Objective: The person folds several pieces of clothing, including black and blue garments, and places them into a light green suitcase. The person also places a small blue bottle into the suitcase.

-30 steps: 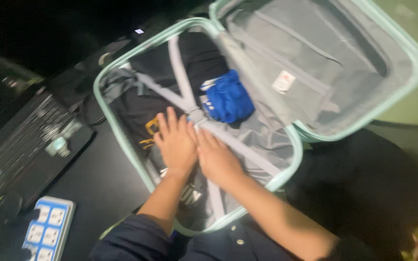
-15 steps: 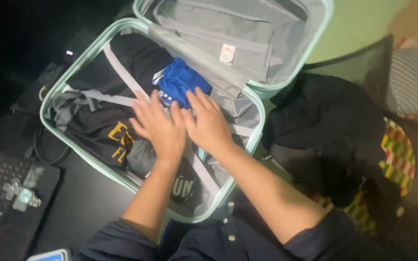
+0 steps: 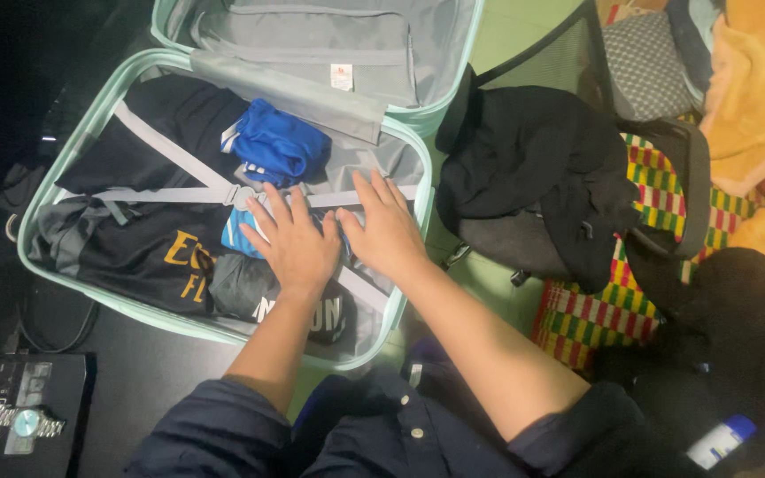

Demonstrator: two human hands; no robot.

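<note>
Pressing down with both palms, the person is flattening the packed clothes inside the mint-green hard-shell suitcase (image 3: 46,168). The left hand (image 3: 298,243) is lying open, fingers spread, on a dark folded garment with pale lettering (image 3: 312,310); the right hand (image 3: 387,230) is resting flat just beside it, thumbs nearly touching, gripping nothing. Just beyond the fingertips, grey elastic packing straps (image 3: 179,195) are crossing at a buckle, and the spread hands seem to be holding the pile low beneath them. A rolled blue cloth bundle (image 3: 281,146) is sitting farther out, near the hinge. The case is lying open on a black worktop (image 3: 152,363), with a dark keyboard (image 3: 2,407) back near the left elbow. Off to the right, black clothing is draping over a chair (image 3: 533,177) above a bright checked mat (image 3: 666,221).
</note>
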